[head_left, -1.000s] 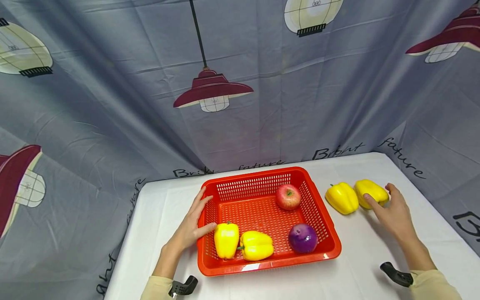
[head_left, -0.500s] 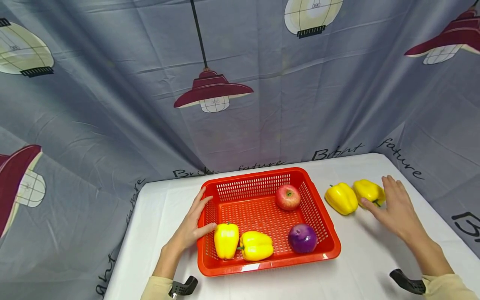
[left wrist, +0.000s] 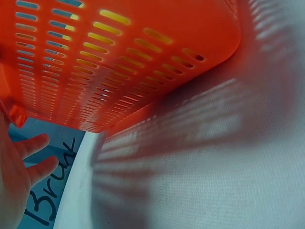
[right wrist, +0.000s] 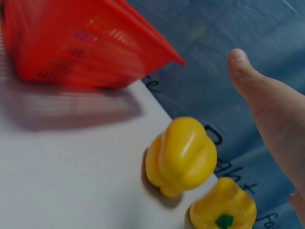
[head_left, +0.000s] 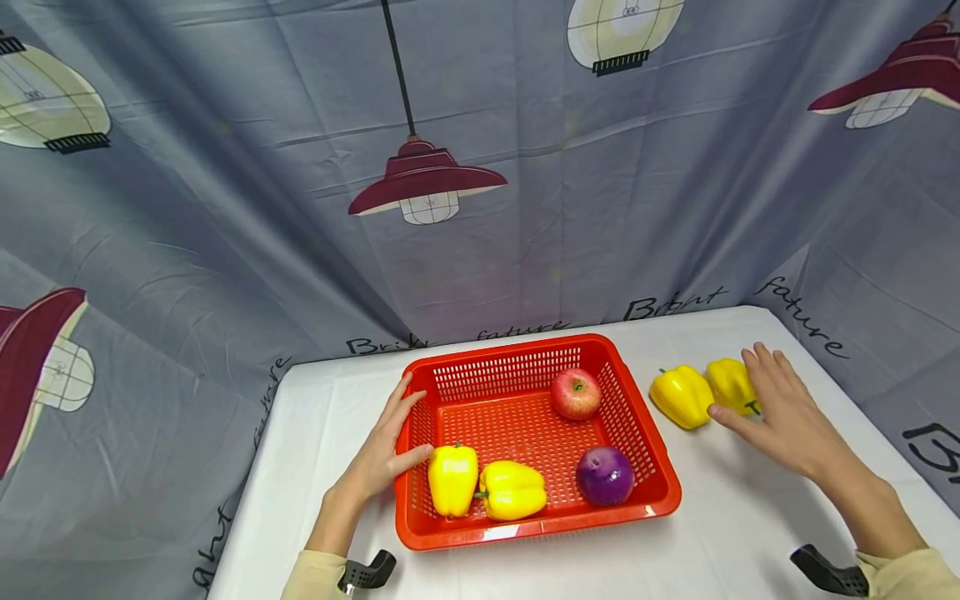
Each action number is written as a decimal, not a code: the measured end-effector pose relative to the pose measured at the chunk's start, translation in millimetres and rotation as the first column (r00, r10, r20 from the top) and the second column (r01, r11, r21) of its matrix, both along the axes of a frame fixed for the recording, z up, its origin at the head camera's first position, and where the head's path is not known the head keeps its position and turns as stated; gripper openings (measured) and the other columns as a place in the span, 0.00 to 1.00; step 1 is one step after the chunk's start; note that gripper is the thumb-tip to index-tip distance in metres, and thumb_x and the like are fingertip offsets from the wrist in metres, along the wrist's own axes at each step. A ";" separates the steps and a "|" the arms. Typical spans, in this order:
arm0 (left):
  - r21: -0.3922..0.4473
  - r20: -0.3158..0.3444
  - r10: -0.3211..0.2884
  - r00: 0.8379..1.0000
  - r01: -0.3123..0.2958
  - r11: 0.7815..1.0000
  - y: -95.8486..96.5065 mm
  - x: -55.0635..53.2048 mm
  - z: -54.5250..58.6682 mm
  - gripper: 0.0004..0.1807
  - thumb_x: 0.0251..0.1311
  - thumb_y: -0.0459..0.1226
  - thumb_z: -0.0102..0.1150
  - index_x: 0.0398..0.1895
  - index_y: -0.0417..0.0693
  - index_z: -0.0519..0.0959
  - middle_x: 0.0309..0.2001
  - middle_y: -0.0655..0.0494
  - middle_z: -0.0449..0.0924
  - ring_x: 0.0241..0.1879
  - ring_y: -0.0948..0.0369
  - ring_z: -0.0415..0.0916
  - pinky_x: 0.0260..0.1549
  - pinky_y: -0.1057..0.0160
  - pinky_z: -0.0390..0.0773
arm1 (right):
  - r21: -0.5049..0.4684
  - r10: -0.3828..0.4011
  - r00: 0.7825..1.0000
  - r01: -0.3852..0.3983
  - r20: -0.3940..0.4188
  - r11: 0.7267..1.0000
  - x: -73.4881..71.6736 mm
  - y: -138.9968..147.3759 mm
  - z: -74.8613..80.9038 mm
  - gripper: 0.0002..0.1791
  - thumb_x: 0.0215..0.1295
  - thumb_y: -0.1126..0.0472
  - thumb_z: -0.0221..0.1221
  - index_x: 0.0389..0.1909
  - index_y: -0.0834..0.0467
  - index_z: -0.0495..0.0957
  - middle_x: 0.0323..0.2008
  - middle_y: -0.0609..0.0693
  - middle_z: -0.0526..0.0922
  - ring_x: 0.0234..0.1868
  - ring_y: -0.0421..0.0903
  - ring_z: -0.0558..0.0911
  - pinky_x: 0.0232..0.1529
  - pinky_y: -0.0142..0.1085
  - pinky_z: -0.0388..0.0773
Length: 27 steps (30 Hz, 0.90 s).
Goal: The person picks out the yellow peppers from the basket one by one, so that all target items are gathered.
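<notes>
My left hand (head_left: 382,450) rests at the left rim of a red perforated plastic basket (head_left: 525,533), fingers spread and thumb reaching over the edge. In the left wrist view, two fingers (left wrist: 44,167) show straight beside the basket's outer wall. Over the table at right, my right hand (head_left: 783,421) is held with straight fingers and thumb out, holding nothing. Just left of it lie two yellow bell peppers, a nearer one (head_left: 681,398) and one farther right (head_left: 727,383) that the hand partly covers in the head view. The right wrist view shows both peppers on the table, apart from the hand.
Inside the basket are two more yellow bell peppers, one upright (head_left: 453,481) and one on its side (head_left: 513,491), a red apple (head_left: 576,394) and a purple round fruit or vegetable (head_left: 605,476). A grey printed curtain (head_left: 525,258) hangs behind the white table (head_left: 337,400).
My right hand has let go of the farther yellow bell pepper, straightened its fingers, and risen off it. That pepper has turned so its stem shows. The left hand has stayed in place.
</notes>
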<state>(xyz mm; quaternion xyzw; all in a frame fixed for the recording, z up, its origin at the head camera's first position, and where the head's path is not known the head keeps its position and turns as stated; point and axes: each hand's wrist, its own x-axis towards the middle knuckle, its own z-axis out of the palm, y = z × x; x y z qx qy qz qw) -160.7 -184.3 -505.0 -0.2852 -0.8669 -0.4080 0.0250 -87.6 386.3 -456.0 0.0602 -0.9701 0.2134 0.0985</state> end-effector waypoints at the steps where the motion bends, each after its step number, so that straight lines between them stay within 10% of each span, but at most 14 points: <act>1: 0.000 -0.002 -0.001 1.000 0.001 1.000 -0.1 -0.2 0.0 0.42 0.57 0.42 0.65 0.76 0.43 0.62 0.82 0.54 0.40 0.77 0.47 0.47 0.63 0.29 0.59 | -0.003 0.012 1.000 -0.012 0.001 1.000 0.1 -2.2 2.2 0.56 0.67 0.44 0.62 0.78 0.71 0.41 0.77 0.72 0.38 0.77 0.68 0.33 0.71 0.60 0.24; 27: 0.003 -0.010 -0.011 1.000 0.011 1.000 -0.8 -0.4 -0.2 0.43 0.60 0.50 0.62 0.75 0.41 0.62 0.82 0.52 0.40 0.77 0.45 0.47 0.61 0.28 0.59 | -0.106 0.223 0.972 -0.214 0.077 0.971 -14.6 -60.1 39.9 0.56 0.54 0.42 0.73 0.79 0.55 0.55 0.78 0.58 0.54 0.76 0.63 0.54 0.62 0.72 0.58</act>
